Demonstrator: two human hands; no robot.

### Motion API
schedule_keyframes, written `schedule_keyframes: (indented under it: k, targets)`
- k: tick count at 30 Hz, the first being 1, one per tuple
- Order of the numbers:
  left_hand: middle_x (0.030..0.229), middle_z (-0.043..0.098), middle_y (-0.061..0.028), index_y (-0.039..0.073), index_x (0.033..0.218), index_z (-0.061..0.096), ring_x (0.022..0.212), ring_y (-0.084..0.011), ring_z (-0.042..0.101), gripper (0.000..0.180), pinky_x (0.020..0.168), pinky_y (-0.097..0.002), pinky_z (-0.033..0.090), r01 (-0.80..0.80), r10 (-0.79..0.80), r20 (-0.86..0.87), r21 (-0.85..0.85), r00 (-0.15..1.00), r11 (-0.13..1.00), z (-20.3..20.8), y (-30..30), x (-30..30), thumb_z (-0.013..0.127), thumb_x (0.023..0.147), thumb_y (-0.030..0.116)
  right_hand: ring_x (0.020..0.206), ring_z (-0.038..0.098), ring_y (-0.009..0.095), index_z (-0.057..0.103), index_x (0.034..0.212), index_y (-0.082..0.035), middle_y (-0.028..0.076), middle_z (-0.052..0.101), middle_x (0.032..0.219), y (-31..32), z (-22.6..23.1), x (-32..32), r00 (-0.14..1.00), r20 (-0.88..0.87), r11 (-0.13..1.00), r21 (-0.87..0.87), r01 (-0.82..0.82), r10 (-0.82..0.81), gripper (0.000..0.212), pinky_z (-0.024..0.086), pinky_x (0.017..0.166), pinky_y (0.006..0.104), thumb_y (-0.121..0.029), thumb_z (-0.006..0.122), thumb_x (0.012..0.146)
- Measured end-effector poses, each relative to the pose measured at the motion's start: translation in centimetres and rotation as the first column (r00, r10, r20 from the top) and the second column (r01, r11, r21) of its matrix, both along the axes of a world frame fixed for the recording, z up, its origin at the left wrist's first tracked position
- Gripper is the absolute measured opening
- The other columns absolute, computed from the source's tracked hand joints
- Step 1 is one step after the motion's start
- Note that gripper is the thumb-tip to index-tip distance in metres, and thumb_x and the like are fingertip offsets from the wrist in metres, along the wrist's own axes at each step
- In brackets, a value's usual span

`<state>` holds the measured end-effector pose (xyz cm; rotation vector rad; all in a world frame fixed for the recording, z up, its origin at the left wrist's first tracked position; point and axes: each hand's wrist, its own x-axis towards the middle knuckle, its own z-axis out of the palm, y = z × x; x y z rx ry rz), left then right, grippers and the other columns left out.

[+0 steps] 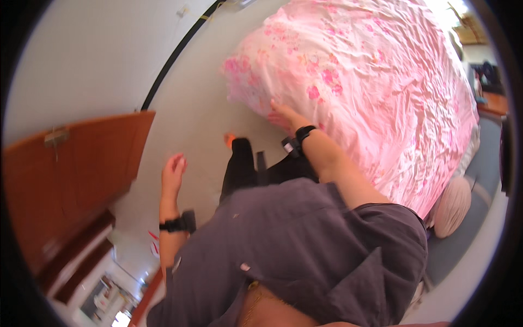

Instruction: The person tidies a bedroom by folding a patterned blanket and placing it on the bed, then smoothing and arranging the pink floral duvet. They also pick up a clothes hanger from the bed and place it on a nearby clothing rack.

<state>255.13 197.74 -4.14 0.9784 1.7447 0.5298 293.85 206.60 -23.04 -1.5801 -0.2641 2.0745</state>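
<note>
A pink floral bed cover (376, 82), wrinkled over much of its surface, spreads across a bed at the right. Close to its near left edge is my right hand (283, 115), its fingers stretched out; whether they touch the cloth I cannot tell. My left hand (174, 164) hangs at the left over the pale floor, slightly blurred, fingers loosely bent and nothing seen in it. Each wrist wears a black band with a small dark box.
A brown wooden door (81, 180) stands ajar at the left, with a metal latch (56, 136). A black strip (177, 54) runs along the wall's foot. My foot (229, 139) is on the pale floor (190, 114). A pale pink rounded bundle (454, 207) sits beyond the bed's right side.
</note>
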Motion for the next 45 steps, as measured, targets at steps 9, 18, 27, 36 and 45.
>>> schedule_keyframes:
  k: [9,18,27,36,45]
  targets:
    - [0.098,0.058,-0.0038,0.004,0.110,0.053,0.085,-0.0114,0.055,0.025,0.074,-0.0219,0.043,0.023,-0.028,-0.069,-0.069,0.997,0.997,5.3,14.4,-15.1,0.050,0.089,0.017,0.107,0.043,0.031,0.048,0.115,-0.009,0.018,0.041,0.120,10.5,0.0,-10.1,0.676,-0.038,0.671,-0.176,0.720,-0.736,0.057,0.037,0.091,0.0463,-0.054,0.051,0.080]
    - [0.099,0.056,-0.0028,0.004,0.112,0.052,0.088,-0.0108,0.053,0.028,0.078,-0.0231,0.040,0.154,-0.155,0.001,-0.111,0.988,0.982,3.5,28.9,-16.2,0.051,0.088,0.019,0.078,0.058,0.023,0.054,0.092,0.000,0.013,0.059,0.085,18.9,0.4,8.1,0.434,-0.139,0.381,0.296,0.876,-0.890,0.012,0.050,0.075,0.0341,-0.001,0.049,0.081]
    - [0.100,0.058,-0.0046,0.006,0.113,0.052,0.086,-0.0105,0.055,0.030,0.076,-0.0241,0.044,0.348,-0.352,-0.004,-0.132,0.936,0.928,3.3,46.3,-14.9,0.050,0.088,0.022,0.097,0.051,0.023,0.049,0.113,-0.008,0.011,0.055,0.107,19.2,1.4,-2.3,0.194,0.143,0.226,0.263,0.938,-0.971,0.044,0.042,0.084,0.0344,-0.038,0.043,0.082]
    - [0.096,0.059,-0.0049,0.007,0.112,0.053,0.086,-0.0125,0.056,0.029,0.074,-0.0254,0.045,0.678,-0.683,0.060,-0.218,0.728,0.702,2.3,67.2,-5.1,0.049,0.088,0.023,0.100,0.053,0.029,0.053,0.108,-0.010,0.010,0.059,0.104,23.8,4.4,-7.0,0.046,-0.079,0.069,-0.319,0.945,-0.996,0.051,0.042,0.087,0.0468,-0.045,0.066,0.073]
    - [0.091,0.059,-0.0048,0.006,0.108,0.054,0.080,-0.0115,0.056,0.026,0.068,-0.0229,0.044,0.967,-0.944,0.213,-0.095,0.253,0.238,1.3,81.3,18.3,0.050,0.087,0.022,0.082,0.059,0.024,0.052,0.104,0.007,0.014,0.059,0.091,19.6,-10.0,-13.1,-0.535,0.123,-0.530,0.074,0.845,-0.836,0.039,0.050,0.068,0.0362,-0.018,0.063,0.076]
